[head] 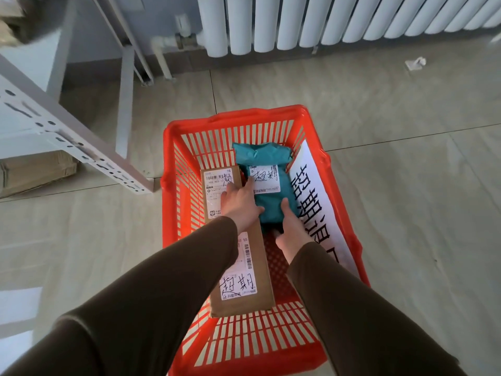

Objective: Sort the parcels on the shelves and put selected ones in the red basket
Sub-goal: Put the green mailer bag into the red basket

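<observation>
A white ribbed metal radiator (339,20) lines the far wall. A crumpled white paper scrap (415,63) lies on the beige tiled floor (406,185) near it.

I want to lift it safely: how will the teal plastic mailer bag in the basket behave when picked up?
The teal mailer bag looks soft and wrinkled, so it will probably sag, not stay stiff. Its smooth plastic skin may be slippery. It lies flat in the red basket, so rolling seems unlikely.
</observation>
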